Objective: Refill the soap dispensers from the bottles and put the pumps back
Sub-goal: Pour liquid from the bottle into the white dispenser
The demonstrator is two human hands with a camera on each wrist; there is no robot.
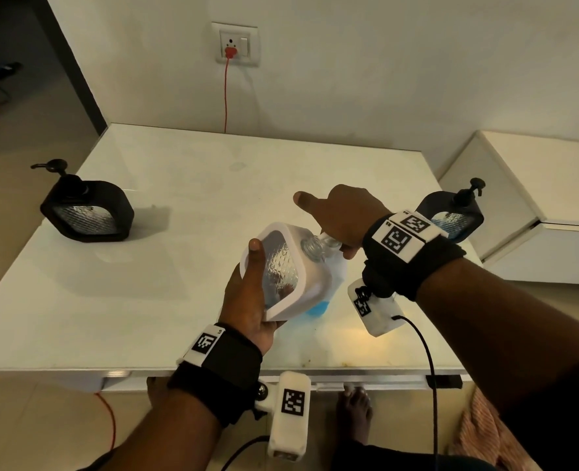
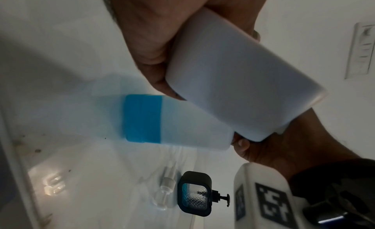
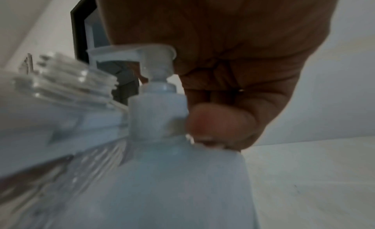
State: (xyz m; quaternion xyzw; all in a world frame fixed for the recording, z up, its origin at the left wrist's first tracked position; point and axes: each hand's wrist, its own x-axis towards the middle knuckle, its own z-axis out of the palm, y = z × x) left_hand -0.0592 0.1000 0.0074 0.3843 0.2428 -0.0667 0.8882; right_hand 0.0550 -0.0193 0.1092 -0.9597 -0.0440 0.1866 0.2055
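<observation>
The left hand (image 1: 247, 300) gripped a tilted white dispenser (image 1: 288, 266), which hid most of the refill bottle (image 2: 172, 125) behind it. The right hand (image 1: 342, 219) pressed the bottle's pump (image 3: 158, 68), blurred. Farther off on the table (image 1: 179, 266), black dispensers (image 1: 87, 209) stood left and right (image 1: 451, 212).

Both hands (image 1: 247, 300) (image 1: 342, 215) curled, gripping

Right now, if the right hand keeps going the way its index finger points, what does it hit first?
Nothing near: the right hand points up-left over bare table; the wall would likely come first, though depth is unclear.
</observation>
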